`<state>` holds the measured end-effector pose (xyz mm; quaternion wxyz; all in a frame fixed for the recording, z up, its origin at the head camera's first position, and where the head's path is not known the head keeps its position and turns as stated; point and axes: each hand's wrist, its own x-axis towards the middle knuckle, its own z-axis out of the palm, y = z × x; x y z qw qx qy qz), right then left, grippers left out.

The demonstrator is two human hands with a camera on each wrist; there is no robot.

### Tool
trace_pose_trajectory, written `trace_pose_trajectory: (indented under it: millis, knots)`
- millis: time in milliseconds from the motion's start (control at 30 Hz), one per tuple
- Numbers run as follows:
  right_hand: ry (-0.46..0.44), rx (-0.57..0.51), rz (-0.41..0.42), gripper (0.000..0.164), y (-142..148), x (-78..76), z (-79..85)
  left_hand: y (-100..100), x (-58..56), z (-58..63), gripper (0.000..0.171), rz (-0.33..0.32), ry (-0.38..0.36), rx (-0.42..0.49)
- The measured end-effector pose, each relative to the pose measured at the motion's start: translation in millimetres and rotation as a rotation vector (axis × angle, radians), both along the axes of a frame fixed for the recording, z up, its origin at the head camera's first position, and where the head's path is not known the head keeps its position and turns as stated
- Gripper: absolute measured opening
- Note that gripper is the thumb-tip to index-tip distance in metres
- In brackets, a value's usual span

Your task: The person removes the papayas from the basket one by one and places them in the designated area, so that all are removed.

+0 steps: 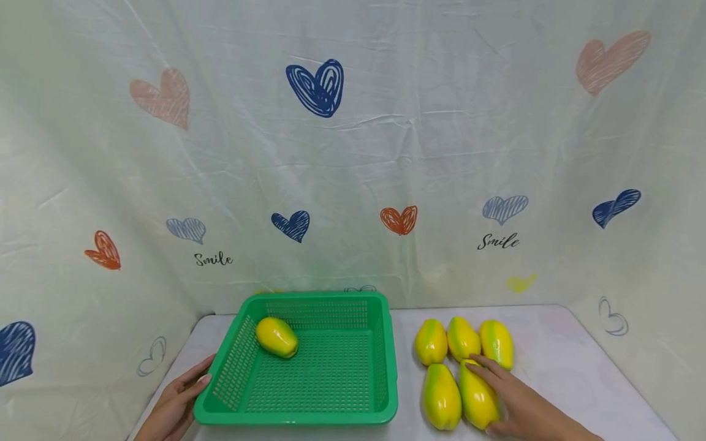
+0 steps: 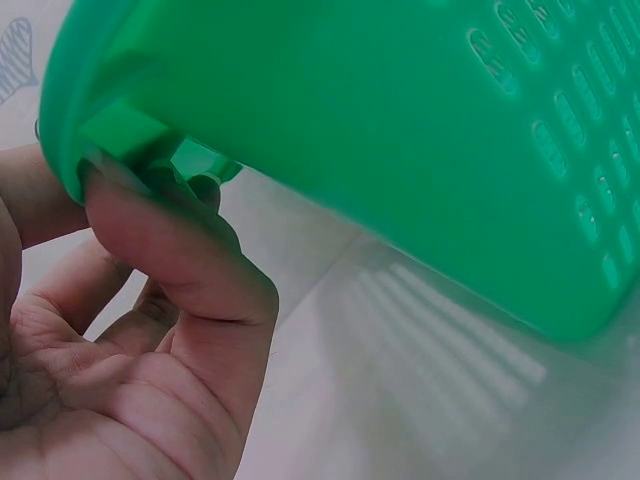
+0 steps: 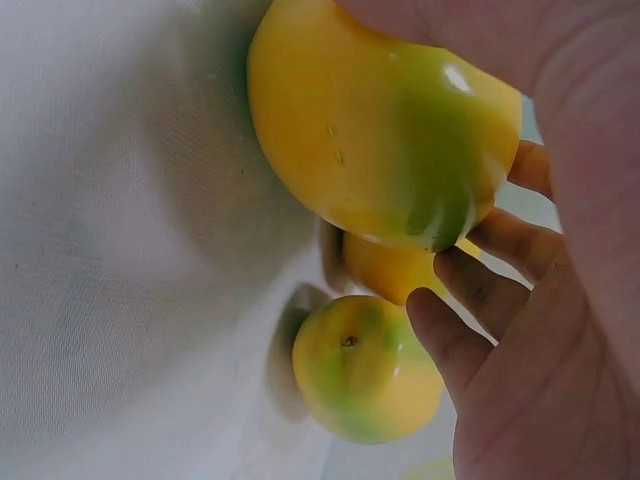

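A green plastic basket stands on the left of the table, and one yellow-green papaya lies in its back left corner. My left hand holds the basket's left rim, and the left wrist view shows the thumb bent at the edge. On the right, my right hand spans the front right papaya, fingers at its far end and thumb at its near end. Another papaya lies just left of it. In the right wrist view the gripped papaya seems to rest on the table.
Behind the right hand three papayas lie in a row: a left one, a middle one and a right one. A white cloth covers the table. A pale curtain printed with hearts hangs at the back and sides.
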<state>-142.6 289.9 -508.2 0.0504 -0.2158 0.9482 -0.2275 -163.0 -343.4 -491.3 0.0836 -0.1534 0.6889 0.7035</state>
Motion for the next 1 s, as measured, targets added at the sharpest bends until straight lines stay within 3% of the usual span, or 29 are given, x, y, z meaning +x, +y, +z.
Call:
trace_pose_trajectory:
  millis: [367,633,767,1000]
  knots:
    - [-0.014,-0.004,-0.002,0.101,-1,1.1,0.9,0,2.8,-0.4,0.066,0.013,0.005,0.033]
    - [0.001,-0.018,-0.007,0.103,4,2.7,3.5,2,-1.4,3.0,0.068,-0.047,0.01,-0.057]
    - [0.01,-0.021,-0.012,0.107,2,0.1,10.5,2,-3.9,4.6,0.066,-0.025,-0.009,-0.035]
    - [0.189,0.009,0.048,0.103,-8,-9.8,27.1,2,-1.0,4.5,0.067,0.006,-0.015,0.025]
